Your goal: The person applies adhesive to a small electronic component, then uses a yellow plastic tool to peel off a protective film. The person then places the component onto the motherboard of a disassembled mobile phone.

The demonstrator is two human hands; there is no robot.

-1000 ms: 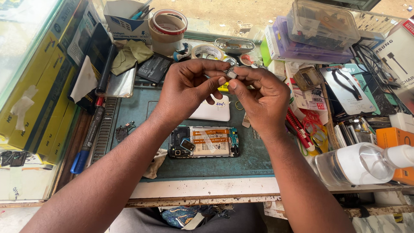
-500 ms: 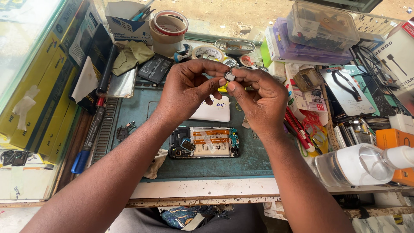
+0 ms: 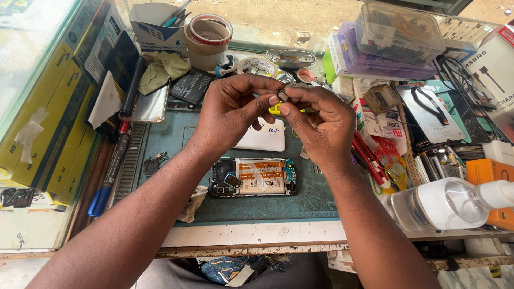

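Both hands (image 3: pixel 284 115) pinch one small metal part (image 3: pixel 284 95) (pens stand in the white box (image 3: pixel 155 32) behind)

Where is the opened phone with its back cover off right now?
In the head view the opened phone lies flat on the green work mat, centre-low, below both raised hands and just under the white slab, nearer the left forearm.

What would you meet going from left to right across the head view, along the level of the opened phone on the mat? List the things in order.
Blue-handled tool → small black part on the mat → opened phone → red-handled tool → clear plastic bottle → orange box.
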